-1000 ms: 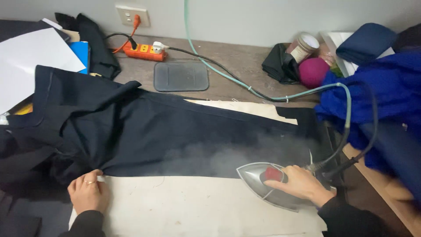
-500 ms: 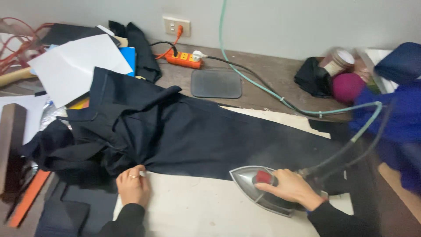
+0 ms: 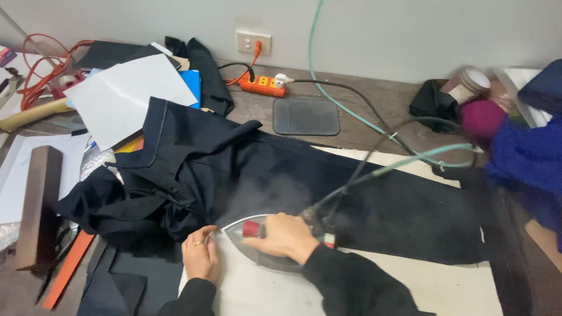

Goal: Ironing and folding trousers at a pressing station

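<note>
An orange power strip (image 3: 261,85) lay against the grey wall below a white wall socket (image 3: 254,42), beside a dark rectangular rubber mat (image 3: 305,116) on the brown worktop. A large white sheet of paper (image 3: 124,96) rested over a blue folder (image 3: 191,83) at left, near coiled red cable (image 3: 41,64) and a dark wooden block (image 3: 38,205). Blue fabric (image 3: 530,158) was heaped at right, with a magenta ball (image 3: 482,119) and a lidded jar (image 3: 467,85) behind.

Matt dark cloth garment (image 3: 328,175), glossy metal iron (image 3: 257,248), smooth white paper sheet (image 3: 126,96), perhaps rubbery grey mat (image 3: 305,116).
</note>
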